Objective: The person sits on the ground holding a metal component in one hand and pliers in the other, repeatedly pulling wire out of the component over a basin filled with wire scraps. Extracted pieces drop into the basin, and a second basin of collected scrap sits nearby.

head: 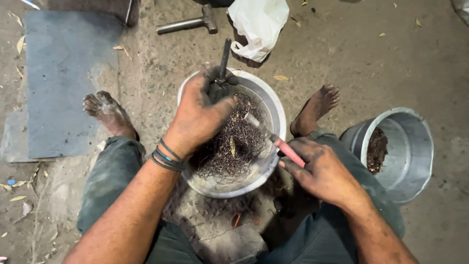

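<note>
left hand (198, 117) was closed round a dark metal rod (224, 57), gripping its lower part; rod stood near upright w/ top end poking out above the fingers, over the far rim of a round metal bowl (276, 110). left wrist wore a few dark bands (167, 156). right hand (320, 168) was closed on the pink-red handle of a screwdriver (281, 144), shaft angled up-left into the bowl, tip lying in a tangle of thin dark wire (234, 146) approx. mid-bowl, just beside the left hand. both hands were blackened w/ grime.

bowl sat on the floor (342, 54) between the person's knees, wire filling most of it, w/ a few dry leaf bits mixed in. some loose wire strands lay on the floor under the near rim. bare feet either side: left foot (107, 112) well left of bowl, right foot (315, 110) just right of it.

further out: a metal bucket (410, 156) lay tilted by the right knee, mouth facing the bowl, w/ a clump of dark material inside. beyond the bowl, a white plastic bag (259, 22) rested on a dark object, and a hammer (188, 24) lay left of that. a grey flat slab (63, 78) covered the floor at far left; dry leaves scattered about.
</note>
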`<state>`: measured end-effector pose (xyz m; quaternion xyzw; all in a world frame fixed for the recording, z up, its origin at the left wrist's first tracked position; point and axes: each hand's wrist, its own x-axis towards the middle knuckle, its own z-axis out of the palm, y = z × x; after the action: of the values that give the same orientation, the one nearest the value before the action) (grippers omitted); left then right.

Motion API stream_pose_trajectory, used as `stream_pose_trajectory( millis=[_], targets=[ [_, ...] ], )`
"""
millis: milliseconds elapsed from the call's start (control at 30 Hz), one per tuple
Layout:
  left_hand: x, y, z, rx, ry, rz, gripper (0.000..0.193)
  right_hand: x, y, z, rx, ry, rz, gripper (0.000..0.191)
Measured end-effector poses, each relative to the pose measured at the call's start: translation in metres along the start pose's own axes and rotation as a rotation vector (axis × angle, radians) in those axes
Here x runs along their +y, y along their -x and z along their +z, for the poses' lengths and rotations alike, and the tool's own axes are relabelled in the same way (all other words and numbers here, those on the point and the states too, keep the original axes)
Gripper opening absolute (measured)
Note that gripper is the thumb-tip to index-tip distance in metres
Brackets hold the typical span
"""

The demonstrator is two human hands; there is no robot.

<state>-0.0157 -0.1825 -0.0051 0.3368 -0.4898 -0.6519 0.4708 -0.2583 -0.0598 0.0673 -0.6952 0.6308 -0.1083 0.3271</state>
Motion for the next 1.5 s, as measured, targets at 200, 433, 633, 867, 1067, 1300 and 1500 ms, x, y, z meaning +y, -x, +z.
stream_pose_trajectory(
  millis=[200, 433, 633, 867, 1067, 1300, 1500],
  targets=[
    [0.011, 0.005, 0.0, -0.14, -0.035, -0.02, 0.046, -0.002, 0.001, -0.006, 0.064, 0.088, 0.016, 0.044],
    [0.013, 0.005, 0.009, -0.167, 0.069, -0.16, 0.049, -0.003, 0.003, -0.012, 0.202, -0.034, -0.09, 0.033],
    [0.014, 0.006, 0.012, -0.237, -0.047, -0.031, 0.05, -0.008, 0.002, -0.011, 0.211, -0.02, -0.196, 0.038],
    [0.018, 0.006, 0.013, -0.281, -0.087, 0.015, 0.056, -0.007, 0.003, -0.012, 0.214, -0.021, -0.192, 0.037],
    [0.02, 0.006, 0.012, -0.332, -0.124, -0.024, 0.049, -0.005, 0.003, -0.011, 0.204, -0.022, -0.187, 0.035],
    [0.02, 0.007, 0.013, -0.323, -0.102, 0.039, 0.048, -0.006, 0.007, -0.009, 0.199, 0.122, -0.073, 0.03],
    [0.019, 0.004, 0.026, -0.207, -0.124, -0.097, 0.049, -0.011, 0.011, -0.005, 0.356, 0.158, -0.135, 0.045]
  ],
)
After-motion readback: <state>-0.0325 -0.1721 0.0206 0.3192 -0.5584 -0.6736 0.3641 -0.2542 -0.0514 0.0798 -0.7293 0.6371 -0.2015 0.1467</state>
